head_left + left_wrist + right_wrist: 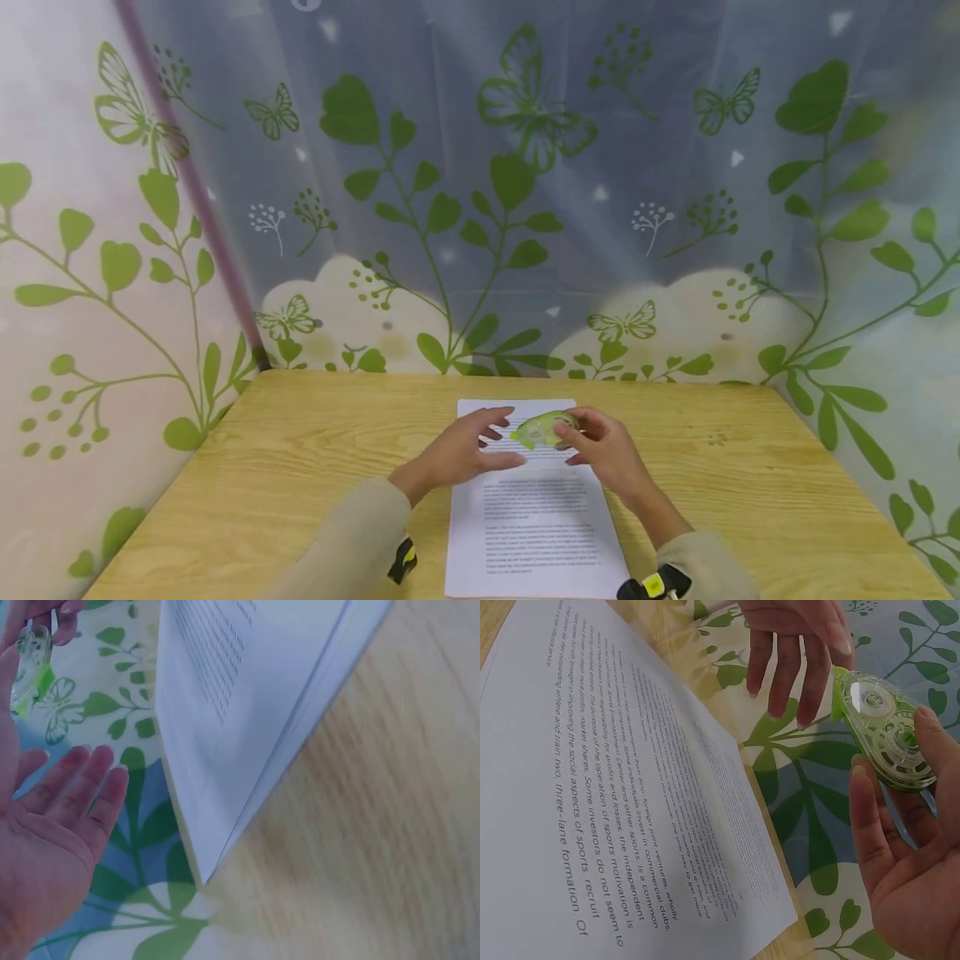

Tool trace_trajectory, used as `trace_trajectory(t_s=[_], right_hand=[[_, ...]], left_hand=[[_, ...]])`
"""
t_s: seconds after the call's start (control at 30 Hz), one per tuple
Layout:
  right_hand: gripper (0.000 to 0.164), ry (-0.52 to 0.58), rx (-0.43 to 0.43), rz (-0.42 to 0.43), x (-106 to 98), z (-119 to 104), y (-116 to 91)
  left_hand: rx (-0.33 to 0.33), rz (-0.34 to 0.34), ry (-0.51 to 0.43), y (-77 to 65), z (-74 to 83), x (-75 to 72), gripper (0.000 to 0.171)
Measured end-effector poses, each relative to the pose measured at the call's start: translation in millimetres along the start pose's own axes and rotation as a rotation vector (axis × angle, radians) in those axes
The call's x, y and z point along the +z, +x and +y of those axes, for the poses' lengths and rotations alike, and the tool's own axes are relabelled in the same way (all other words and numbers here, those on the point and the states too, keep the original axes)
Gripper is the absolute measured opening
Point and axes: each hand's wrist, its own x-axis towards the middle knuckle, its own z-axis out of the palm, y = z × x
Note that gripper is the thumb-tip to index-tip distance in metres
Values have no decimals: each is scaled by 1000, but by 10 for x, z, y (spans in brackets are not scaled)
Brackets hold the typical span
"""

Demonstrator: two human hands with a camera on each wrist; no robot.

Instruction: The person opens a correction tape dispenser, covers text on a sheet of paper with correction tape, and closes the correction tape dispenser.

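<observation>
A green, see-through correction tape is pinched between the thumb and fingers of my right hand. Its two inner reels show through the clear case in the right wrist view. My left hand is beside the tape's green tip, fingers extended and spread, with nothing in its grasp. In the left wrist view the left palm faces the camera. Both hands hover above a stack of printed paper. Whether the left fingertips touch the tape's tip cannot be told.
The paper lies on a light wooden table. Behind the table hangs a curtain with green leaves and butterflies, and more curtain runs along both sides. Black straps sit on both sleeves.
</observation>
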Motion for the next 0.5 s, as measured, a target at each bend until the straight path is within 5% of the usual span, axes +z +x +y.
trace_trajectory(t_s=[0.27, 0.5], right_hand=[[35, 18, -2, 22, 21, 15, -9], [34, 28, 3, 47, 46, 32, -20]], left_hand=[[-40, 103, -191, 61, 24, 129, 52], [-52, 118, -273, 107, 58, 202, 36]])
